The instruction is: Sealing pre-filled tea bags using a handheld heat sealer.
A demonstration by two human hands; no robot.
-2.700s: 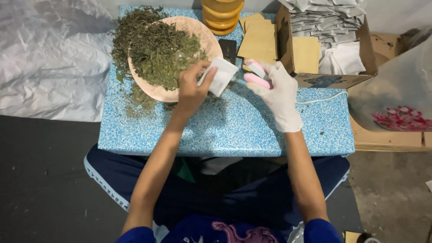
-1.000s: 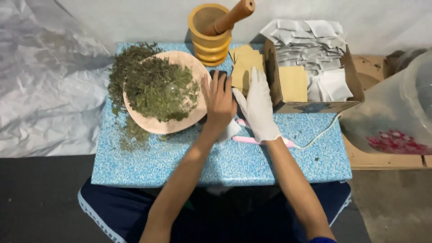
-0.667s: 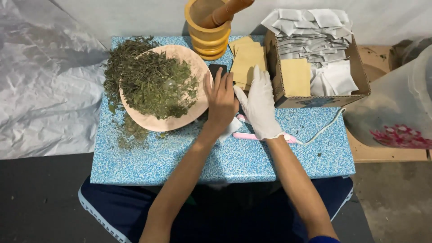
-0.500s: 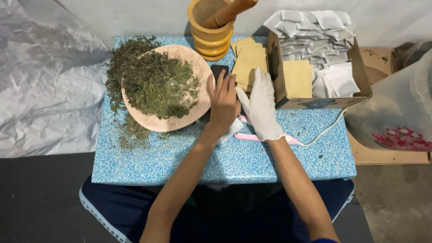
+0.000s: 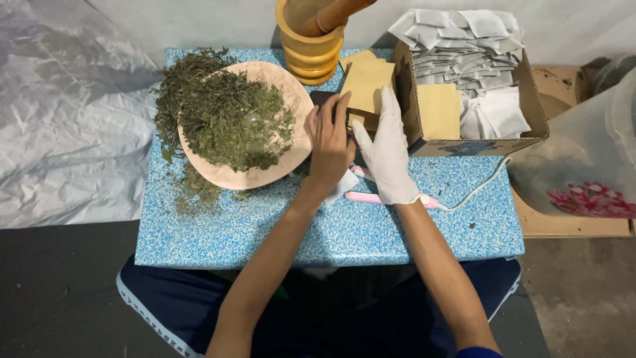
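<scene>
A small dark object (image 5: 326, 101) at the back of the blue speckled table (image 5: 265, 232) is being handled by both hands. The bare left hand (image 5: 329, 138) is laid over it with the fingers stretched forward and spread; the right hand (image 5: 385, 152), in a white glove, is set just beside it, fingers also extended toward the same spot. Whether either grip is closed on the dark object cannot be told, since the hands cover most of it.

A white paper sachet (image 5: 344, 183) is seen under the left wrist, and a pink tool with a white cord (image 5: 377, 197) is lying on the table beneath the gloved hand.

To the left, a round pinkish tray (image 5: 291, 99) heaped with dried green herb (image 5: 225, 119) is placed, with loose herb scattered over the table around it. A wooden mortar with a pestle (image 5: 311, 40) is stood at the back edge. Tan paper sheets (image 5: 364, 79) are stacked between the mortar and a cardboard box (image 5: 477, 144), which is filled with white sachets (image 5: 464, 40). Grey plastic sheeting (image 5: 66, 119) is spread on the floor to the left.
</scene>
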